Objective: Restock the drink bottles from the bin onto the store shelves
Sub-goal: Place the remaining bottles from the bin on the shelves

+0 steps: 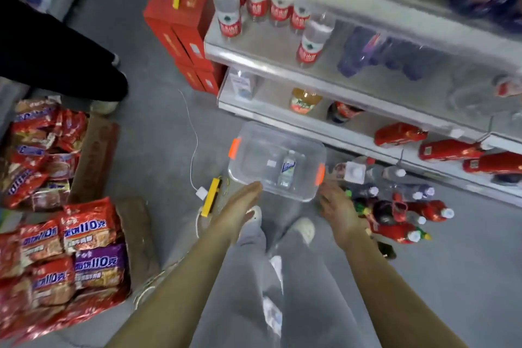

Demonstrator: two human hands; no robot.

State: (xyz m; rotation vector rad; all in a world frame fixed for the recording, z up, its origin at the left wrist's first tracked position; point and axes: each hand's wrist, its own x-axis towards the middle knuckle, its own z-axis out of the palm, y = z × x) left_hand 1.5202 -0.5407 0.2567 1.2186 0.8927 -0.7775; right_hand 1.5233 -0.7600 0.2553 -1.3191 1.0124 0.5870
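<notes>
A clear plastic bin with orange latches sits on the floor below the shelves. One clear bottle with a pale label lies inside it. My left hand reaches toward the bin's near left corner, fingers straight and empty. My right hand hovers just off the bin's near right corner, open and empty. The white shelves hold water bottles with red labels, purple bottles and red bottles lying on the lowest level.
A cluster of loose bottles stands on the floor right of the bin. A yellow power strip and white cable lie to the left. Snack packets in cartons fill the left side. Another person's leg stands at the upper left, red boxes behind.
</notes>
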